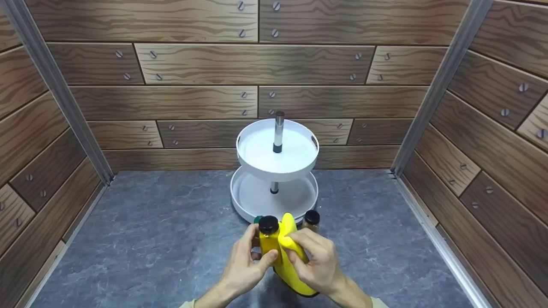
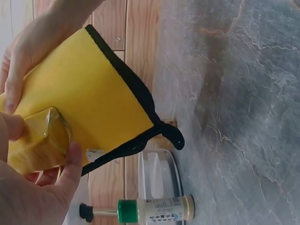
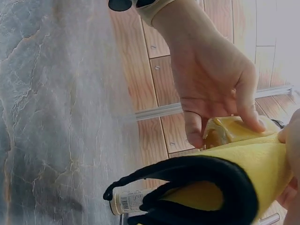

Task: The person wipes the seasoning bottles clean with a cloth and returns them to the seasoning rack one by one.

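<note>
My left hand (image 1: 244, 265) grips a square-sided jar (image 1: 269, 244) with yellow contents and a black cap, held upright above the table. In my right hand (image 1: 317, 261) is a folded yellow cloth (image 1: 293, 273), pinched near its top and lying against the jar's side. Black edging and a small loop finish the cloth (image 2: 93, 79), as the left wrist view shows. The right wrist view shows the thumb and fingers of my left hand (image 3: 213, 79) on either side of the jar (image 3: 236, 129).
A white two-tier round tray stand (image 1: 278, 171) stands beyond my hands. Near its front are a green-capped jar (image 2: 161, 210) and a black-capped jar (image 1: 311, 219), both partly hidden in the head view. Wood-patterned walls (image 1: 257, 64) enclose the grey marbled table (image 1: 162, 231) on three sides.
</note>
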Available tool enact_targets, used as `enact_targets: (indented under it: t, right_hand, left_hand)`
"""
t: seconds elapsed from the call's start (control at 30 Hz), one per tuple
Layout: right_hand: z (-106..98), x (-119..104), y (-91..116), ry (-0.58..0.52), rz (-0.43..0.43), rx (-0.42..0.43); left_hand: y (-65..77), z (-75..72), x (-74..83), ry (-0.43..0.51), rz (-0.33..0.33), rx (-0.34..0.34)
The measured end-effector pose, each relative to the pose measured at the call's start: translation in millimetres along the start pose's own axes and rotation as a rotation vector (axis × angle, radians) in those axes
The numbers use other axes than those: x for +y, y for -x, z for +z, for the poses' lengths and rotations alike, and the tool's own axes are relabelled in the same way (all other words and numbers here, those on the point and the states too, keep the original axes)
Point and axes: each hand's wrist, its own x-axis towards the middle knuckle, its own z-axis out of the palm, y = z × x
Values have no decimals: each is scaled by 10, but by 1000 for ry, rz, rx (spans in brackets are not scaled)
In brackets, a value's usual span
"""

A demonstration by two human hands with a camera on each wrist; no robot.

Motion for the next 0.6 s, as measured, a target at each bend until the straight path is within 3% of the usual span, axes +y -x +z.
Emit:
enact_targets:
  t: [0.17,0.6]
  right_hand:
    - [-34,-8,23,-17,10,-72]
    - [-14,4,216,-42,-13,-129]
  left_hand:
    - [-6,-14,6,-1,-6,7]
    - [-65,-79,88,30,28,53]
